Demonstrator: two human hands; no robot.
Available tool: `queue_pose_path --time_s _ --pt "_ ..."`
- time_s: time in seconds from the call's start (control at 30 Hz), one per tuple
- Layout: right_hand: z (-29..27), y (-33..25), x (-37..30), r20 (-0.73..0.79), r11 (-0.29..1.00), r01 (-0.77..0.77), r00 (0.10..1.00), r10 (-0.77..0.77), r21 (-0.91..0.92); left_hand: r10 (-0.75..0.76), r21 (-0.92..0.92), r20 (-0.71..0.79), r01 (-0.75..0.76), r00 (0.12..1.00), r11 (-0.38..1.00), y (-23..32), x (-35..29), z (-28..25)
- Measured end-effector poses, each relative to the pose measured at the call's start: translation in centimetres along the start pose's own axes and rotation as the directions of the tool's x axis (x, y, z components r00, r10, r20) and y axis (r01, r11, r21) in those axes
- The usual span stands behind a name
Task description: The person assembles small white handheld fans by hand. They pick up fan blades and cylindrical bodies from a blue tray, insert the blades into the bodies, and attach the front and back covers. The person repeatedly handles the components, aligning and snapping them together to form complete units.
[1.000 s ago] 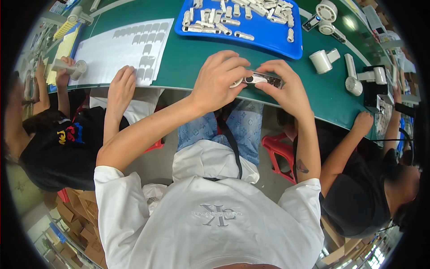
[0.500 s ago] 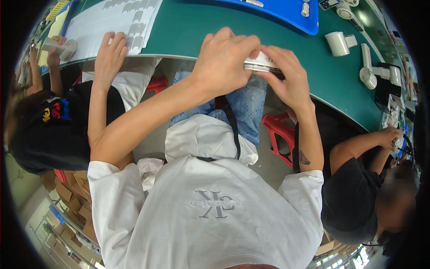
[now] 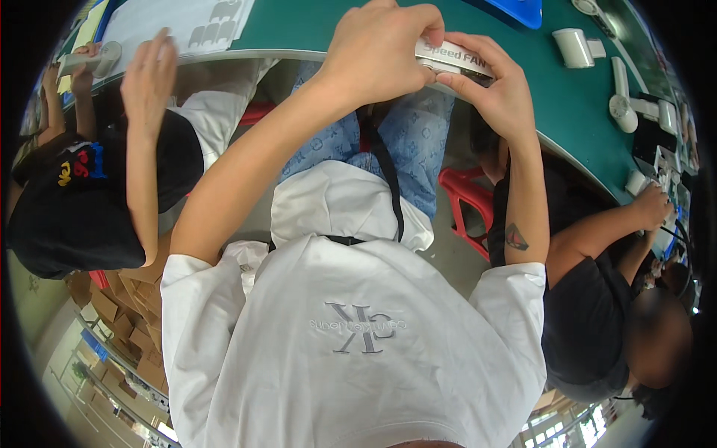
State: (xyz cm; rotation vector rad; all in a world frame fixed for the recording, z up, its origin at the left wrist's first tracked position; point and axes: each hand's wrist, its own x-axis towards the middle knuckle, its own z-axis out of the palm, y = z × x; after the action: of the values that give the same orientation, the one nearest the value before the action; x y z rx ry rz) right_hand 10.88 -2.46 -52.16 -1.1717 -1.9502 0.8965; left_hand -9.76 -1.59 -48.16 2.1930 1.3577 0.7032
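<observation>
Both of my hands meet over the near edge of the green table, closed on one white plastic fan part (image 3: pixel 453 54). It has a curved pale band with dark grey print and a narrow gap along its lower side. My left hand (image 3: pixel 381 52) grips its left end, thumb below and fingers curled over the top. At the other end my right hand (image 3: pixel 504 81) has fingers along the upper edge and the thumb pressed underneath. The fingers cover both ends of the part.
The green table (image 3: pixel 299 30) holds a sheet of grey stickers (image 3: pixel 175 26), a blue tray (image 3: pixel 523 9), a white cylindrical piece (image 3: pixel 573 48) and white handheld fans (image 3: pixel 621 101). Co-workers' hands (image 3: pixel 149 78) flank me; a red stool (image 3: pixel 470 201) stands at right.
The fan part, still in both hands, has tilted and shows more of its printed band. My hands sit higher in view. The left co-worker's hand has lifted off the sticker sheet, blurred.
</observation>
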Motion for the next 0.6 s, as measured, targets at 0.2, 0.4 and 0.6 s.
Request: queue_pose_path --time_s 0.2,0.4,0.6 --pt "-0.9 -1.6 -0.9 -0.085 0.974 0.077 0.995 -0.060 0.214 0.024 -0.175 0.238 0.019 0.971 0.984 -2.4 0.9 -3.6" --pt "-0.5 -4.1 -0.4 -0.136 0.814 0.030 0.989 0.061 0.580 0.257 -0.529 -0.106 -0.273 0.961 0.804 -4.0 1.3 -8.2" --pt "3.2 -4.8 1.8 -0.299 0.512 0.159 0.932 0.203 0.844 -0.222 -0.778 0.019 0.154 0.975 0.609 -6.1 -3.0 -5.1"
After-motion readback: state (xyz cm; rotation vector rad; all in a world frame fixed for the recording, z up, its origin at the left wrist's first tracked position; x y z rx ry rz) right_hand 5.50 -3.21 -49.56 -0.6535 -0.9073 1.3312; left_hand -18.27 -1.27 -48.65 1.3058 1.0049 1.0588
